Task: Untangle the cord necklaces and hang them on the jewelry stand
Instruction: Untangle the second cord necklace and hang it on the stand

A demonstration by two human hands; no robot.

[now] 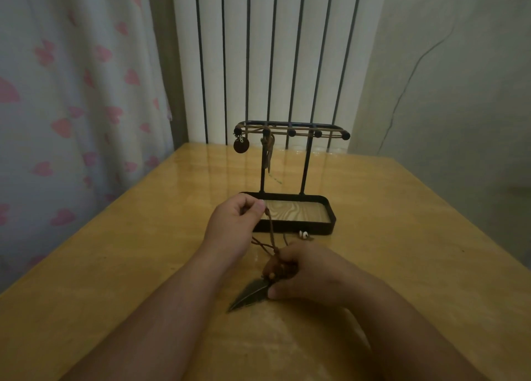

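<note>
A black jewelry stand with a wood-lined tray base stands mid-table. Cord necklaces hang on its top pegs, one with a round brown pendant at the left, another with a long pendant beside it. My left hand pinches a brown cord in front of the tray's left corner. The cord runs down to my right hand, which grips the bunched cord just above a dark feather pendant lying on the table. Small white beads lie by the tray's front.
The stand sits on a glossy wooden table. A white radiator stands behind the table's far edge, a curtain with pink hearts hangs at the left and a wall rises at the right.
</note>
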